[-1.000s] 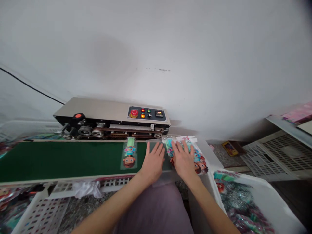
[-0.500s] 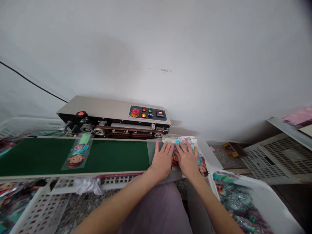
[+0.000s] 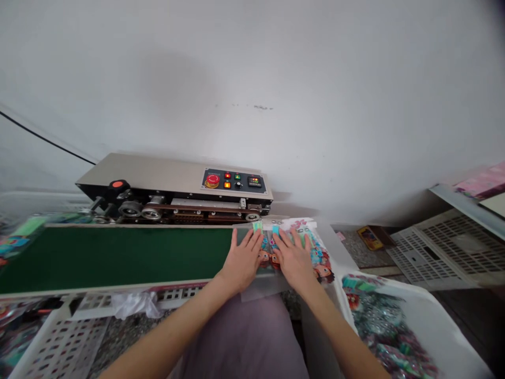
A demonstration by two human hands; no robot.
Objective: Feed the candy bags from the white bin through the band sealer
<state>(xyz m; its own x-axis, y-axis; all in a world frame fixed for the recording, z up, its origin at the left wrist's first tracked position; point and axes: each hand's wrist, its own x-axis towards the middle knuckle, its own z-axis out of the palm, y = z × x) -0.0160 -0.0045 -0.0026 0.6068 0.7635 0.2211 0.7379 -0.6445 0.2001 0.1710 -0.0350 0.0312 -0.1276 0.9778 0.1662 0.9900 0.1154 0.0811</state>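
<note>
My left hand (image 3: pixel 242 259) lies flat with fingers spread at the right end of the green conveyor belt (image 3: pixel 114 256), its fingertips on a printed cartoon packet (image 3: pixel 263 251). My right hand (image 3: pixel 291 258) lies flat beside it, fingers apart, on the stack of packets (image 3: pixel 317 253) resting on the grey feed plate. Both hands press on the packets just in front of the sealing machine (image 3: pixel 173 189), whose control panel (image 3: pixel 233 180) shows lit lamps. A sealed packet (image 3: pixel 16 238) sits at the belt's far left end.
A white bin (image 3: pixel 426 316) full of packets stands at my lower right. White plastic crates (image 3: pixel 442 252) lie on the floor to the right, another crate (image 3: pixel 59 342) at lower left. A black cable (image 3: pixel 43 138) runs along the wall.
The sealed packet rode the belt from the middle to the far left end. My left hand slid right onto the packet stack, and a packet now lies between both hands.
</note>
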